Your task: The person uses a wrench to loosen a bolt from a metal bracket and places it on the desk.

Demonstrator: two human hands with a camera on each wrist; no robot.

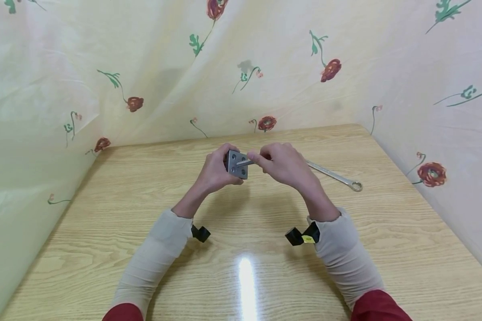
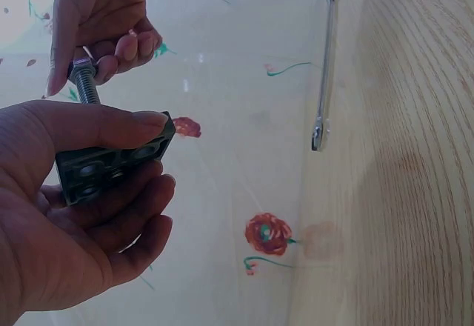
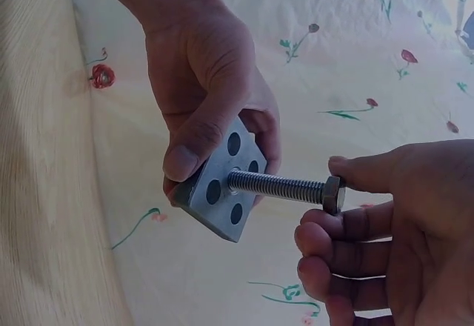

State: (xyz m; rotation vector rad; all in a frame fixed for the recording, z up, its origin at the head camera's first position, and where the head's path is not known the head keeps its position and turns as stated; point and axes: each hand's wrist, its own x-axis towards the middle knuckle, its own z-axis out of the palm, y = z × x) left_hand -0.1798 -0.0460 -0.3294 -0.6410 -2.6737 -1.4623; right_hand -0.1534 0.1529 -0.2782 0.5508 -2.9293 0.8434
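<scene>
A square grey metal plate (image 3: 222, 164) with several holes is held by its edges in my left hand (image 1: 218, 167), thumb on one side and fingers on the other. From the plate's middle a threaded hex bolt (image 3: 278, 186) sticks out, its tip in the centre hole. My right hand (image 1: 283, 165) pinches the bolt's hex head (image 3: 334, 195) between thumb and index finger, the other fingers curled. In the left wrist view the plate's other face (image 2: 115, 167) shows rounded recesses. Both hands are raised above the table.
A combination wrench (image 1: 335, 175) lies on the wooden table (image 1: 104, 214), right of my right hand. Flower-patterned cloth (image 1: 164, 89) hangs behind the table and along its sides. Dark wrist-mounted devices (image 1: 294, 236) sit under both sleeves.
</scene>
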